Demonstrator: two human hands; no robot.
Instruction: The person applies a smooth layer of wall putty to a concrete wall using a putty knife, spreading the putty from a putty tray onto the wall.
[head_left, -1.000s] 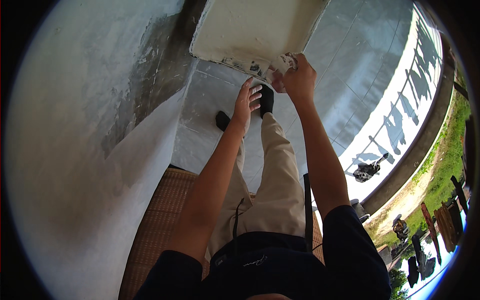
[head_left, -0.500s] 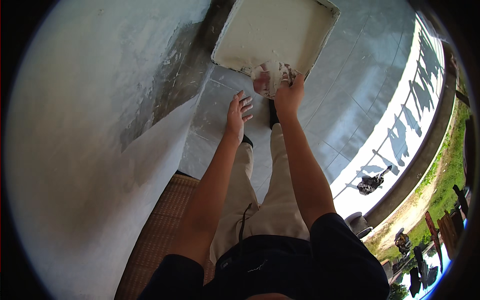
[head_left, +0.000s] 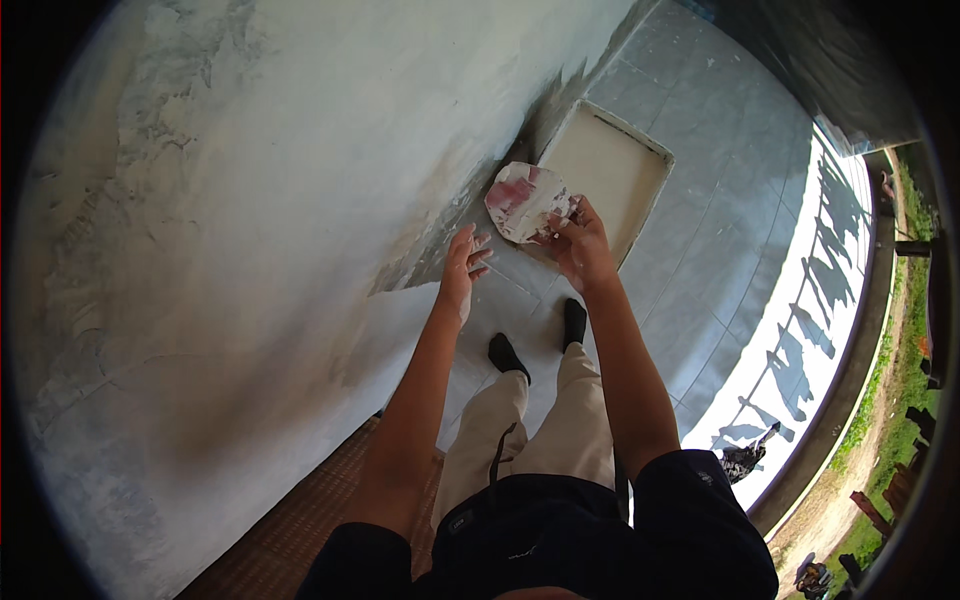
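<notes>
Smeared flat piece (head_left: 522,203) sits in right-hand fingers (head_left: 570,236).

A pale, patchily coated wall (head_left: 250,200) fills the left side, with a darker, bare-looking grey patch (head_left: 432,245) low down near the floor (head_left: 690,240) of grey tiles. A brown woven mat (head_left: 285,515) lies along its foot. To the right, hard sunlight whitens a strip of floor crossed by ragged shadows (head_left: 793,365); beyond a low kerb (head_left: 872,290) are grass (head_left: 905,375) and pale bare ground (head_left: 838,478).
</notes>
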